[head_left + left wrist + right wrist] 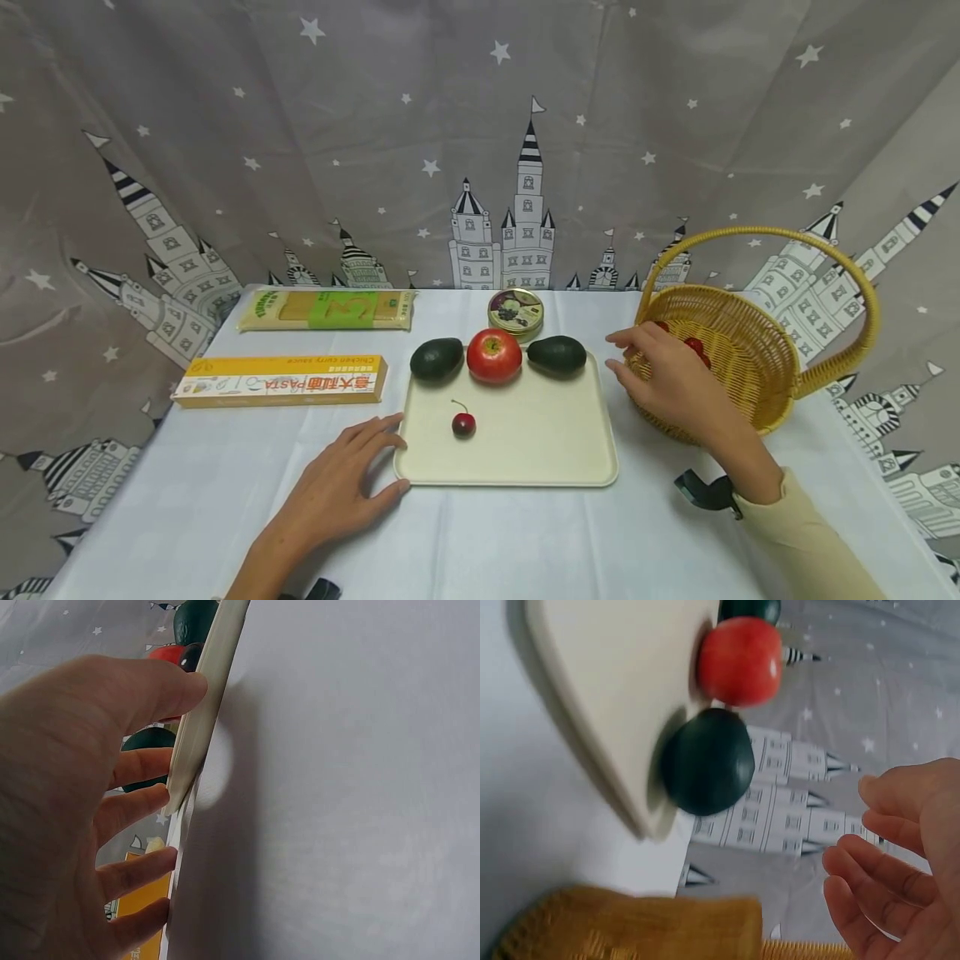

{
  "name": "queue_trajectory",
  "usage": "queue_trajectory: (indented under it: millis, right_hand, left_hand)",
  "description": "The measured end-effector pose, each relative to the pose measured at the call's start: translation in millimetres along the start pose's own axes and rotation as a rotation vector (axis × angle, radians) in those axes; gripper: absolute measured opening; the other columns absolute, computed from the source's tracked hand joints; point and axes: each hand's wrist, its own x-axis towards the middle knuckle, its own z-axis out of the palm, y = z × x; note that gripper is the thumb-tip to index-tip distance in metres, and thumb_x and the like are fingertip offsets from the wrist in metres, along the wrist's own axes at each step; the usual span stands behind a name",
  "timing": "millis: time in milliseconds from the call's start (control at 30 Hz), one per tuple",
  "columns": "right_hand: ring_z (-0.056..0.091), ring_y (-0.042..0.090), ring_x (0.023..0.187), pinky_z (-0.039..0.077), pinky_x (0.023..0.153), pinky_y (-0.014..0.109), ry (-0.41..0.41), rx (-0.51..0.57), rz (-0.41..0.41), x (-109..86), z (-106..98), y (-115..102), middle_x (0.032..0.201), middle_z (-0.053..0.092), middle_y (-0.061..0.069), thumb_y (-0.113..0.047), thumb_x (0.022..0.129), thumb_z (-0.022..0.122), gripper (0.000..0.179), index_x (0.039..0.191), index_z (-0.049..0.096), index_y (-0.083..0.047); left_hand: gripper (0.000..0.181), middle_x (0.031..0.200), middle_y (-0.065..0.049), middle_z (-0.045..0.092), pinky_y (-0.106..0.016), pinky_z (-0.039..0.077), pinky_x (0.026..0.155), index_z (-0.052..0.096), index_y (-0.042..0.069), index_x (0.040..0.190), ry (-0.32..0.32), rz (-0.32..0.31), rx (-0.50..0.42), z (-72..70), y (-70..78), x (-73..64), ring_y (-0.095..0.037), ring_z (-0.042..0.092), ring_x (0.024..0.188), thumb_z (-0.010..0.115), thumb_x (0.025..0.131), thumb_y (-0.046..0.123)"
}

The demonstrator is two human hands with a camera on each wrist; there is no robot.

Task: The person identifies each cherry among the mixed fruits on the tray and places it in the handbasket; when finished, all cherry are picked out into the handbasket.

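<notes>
My left hand [335,477] rests at the left front corner of a cream tray [540,450], with thumb and fingertips touching its rim. On the tray lies a dark red cherry [463,426] with its stem. Behind it, a tomato [494,356] sits between two avocados, the left avocado [437,359] and the right avocado [557,355]. My right hand [672,379] hovers over the left rim of a yellow wicker basket [765,354], fingers loosely bent and holding nothing. Inside the basket are small red fruits [696,345], partly hidden by the hand.
A round tin [516,312] stands behind the tray, near the tomato. At the back left lies a pack of noodles [330,309], with a pasta box [281,381] in front of it. The basket's tall handle [757,231] arches above its bowl. A patterned curtain hangs behind the table.
</notes>
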Motion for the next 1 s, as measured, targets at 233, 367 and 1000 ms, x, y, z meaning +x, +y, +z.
queue_trajectory:
  millis: [233, 367, 1000]
  right_hand:
    - [0.074, 0.026, 0.096, 0.064, 0.075, 0.04, -0.024, 0.043, -0.063, 12.5, 19.1, -23.4, 0.114, 0.073, 0.01, -0.018, 0.095, 0.084, 0.033, 0.124, 0.073, -0.008]
    - [0.074, 0.024, 0.094, 0.063, 0.074, 0.038, -0.033, 0.072, -0.119, 16.9, 31.6, -35.2, 0.112, 0.072, 0.01, -0.017, 0.094, 0.084, 0.033, 0.124, 0.073, -0.008]
    - [0.071, 0.017, 0.097, 0.06, 0.082, 0.032, -0.251, 0.148, -0.224, 32.5, 86.0, -86.0, 0.118, 0.071, 0.007, -0.022, 0.097, 0.082, 0.038, 0.13, 0.071, -0.009]
  left_hand:
    - [0.04, 0.161, 0.002, 0.055, -0.058, 0.05, 0.11, 0.07, 0.027, 0.122, -0.004, -0.004, -0.002, -0.1, -0.5, 0.3, -0.033, 0.055, 0.143, 0.086, 0.089, 0.042]
    - [0.04, 0.16, 0.003, 0.056, -0.057, 0.05, 0.109, 0.07, 0.027, 0.122, 0.002, 0.001, -0.006, -0.3, -0.6, 0.5, -0.032, 0.055, 0.143, 0.086, 0.089, 0.042]
    - [0.041, 0.161, 0.001, 0.055, -0.058, 0.05, 0.11, 0.07, 0.026, 0.123, 0.003, 0.002, -0.007, -0.2, 0.4, 0.4, -0.034, 0.055, 0.143, 0.086, 0.089, 0.042]
